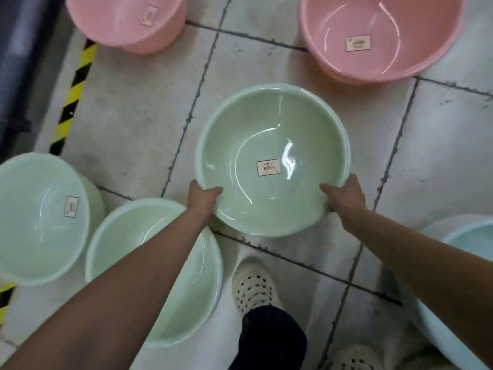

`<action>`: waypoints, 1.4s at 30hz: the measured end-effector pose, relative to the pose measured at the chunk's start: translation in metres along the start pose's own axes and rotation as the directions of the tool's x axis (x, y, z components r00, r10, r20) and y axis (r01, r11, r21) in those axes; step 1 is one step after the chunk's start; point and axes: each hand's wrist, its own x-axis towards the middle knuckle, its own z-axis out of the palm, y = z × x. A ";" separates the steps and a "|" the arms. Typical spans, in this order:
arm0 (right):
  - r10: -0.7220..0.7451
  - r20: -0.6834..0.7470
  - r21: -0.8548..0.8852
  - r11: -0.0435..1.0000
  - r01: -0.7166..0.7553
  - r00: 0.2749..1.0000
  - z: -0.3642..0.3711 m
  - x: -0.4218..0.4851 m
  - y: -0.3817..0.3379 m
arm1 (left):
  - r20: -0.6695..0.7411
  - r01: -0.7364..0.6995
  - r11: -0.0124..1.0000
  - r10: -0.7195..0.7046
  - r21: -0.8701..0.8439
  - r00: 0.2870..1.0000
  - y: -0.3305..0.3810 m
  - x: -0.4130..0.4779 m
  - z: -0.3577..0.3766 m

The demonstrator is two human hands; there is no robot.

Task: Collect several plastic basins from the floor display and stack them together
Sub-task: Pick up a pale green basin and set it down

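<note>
A pale green plastic basin (pixel 269 134) with a white label inside is held above the tiled floor at the centre of the head view. My left hand (pixel 203 199) grips its near-left rim, thumb inside. On the near-right rim my right hand (pixel 346 194) grips the same way. Two more green basins stand on the floor to the left: one (pixel 42 217) at the far left with a label, one (pixel 128 249) partly under my left forearm. Two pink basins (pixel 125 20) (pixel 381 36) stand at the top. A light blue basin (pixel 464 252) shows at the right edge.
Black-and-yellow hazard tape (pixel 73 94) runs along the floor at the left beside a dark surface (pixel 24 62). My white perforated shoes (pixel 254 287) stand on the grey tiles below the held basin. Bare tiles (pixel 138 116) lie between the pink and green basins.
</note>
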 end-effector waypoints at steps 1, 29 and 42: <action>0.003 -0.044 -0.017 1.000 -0.003 0.999 0.000 0.002 -0.003 | 0.008 0.014 0.998 -0.013 -0.059 1.000 -0.002 0.000 -0.003; -0.303 0.661 -0.375 0.659 0.652 0.687 0.211 -0.193 -0.021 | -0.411 0.088 0.676 -0.540 -0.732 0.734 -0.286 -0.131 -0.193; -0.022 0.528 -0.509 0.792 0.338 0.849 0.241 -0.170 -0.018 | -0.278 0.217 0.649 -0.570 -0.729 0.773 -0.290 -0.104 -0.207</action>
